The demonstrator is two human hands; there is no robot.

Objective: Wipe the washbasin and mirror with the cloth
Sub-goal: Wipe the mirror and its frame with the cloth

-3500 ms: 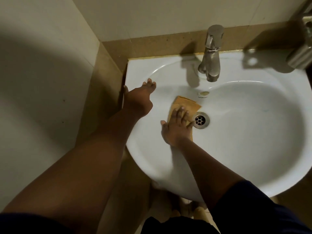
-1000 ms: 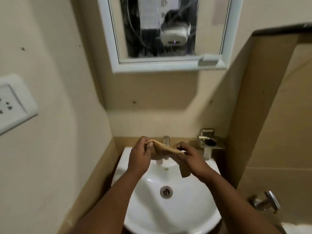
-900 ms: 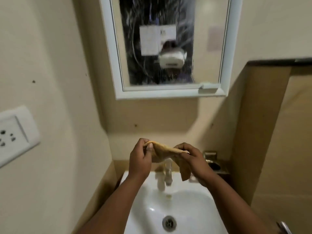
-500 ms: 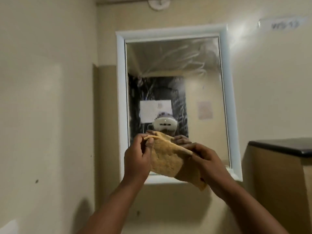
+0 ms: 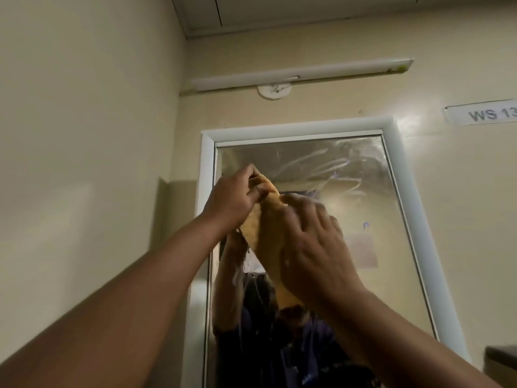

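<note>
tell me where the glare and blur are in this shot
Head view: glare and pale smear streaks across the top of the mirror, a bright patch on the wall at its upper right corner; the right hand is motion-blurred, the left hand pinching the cloth sharper; wide-angle bends the frame.

I see cream walls point(image 5: 84, 135) meeting in a corner, and a pale ceiling point(image 5: 307, 12) above. A white tube light fitting point(image 5: 302, 74) runs along the far wall over a round white mount point(image 5: 275, 91). A label reading "WS 13" point(image 5: 481, 113) sits at right; a dark-topped ledge point(image 5: 500, 352) shows low right
</note>
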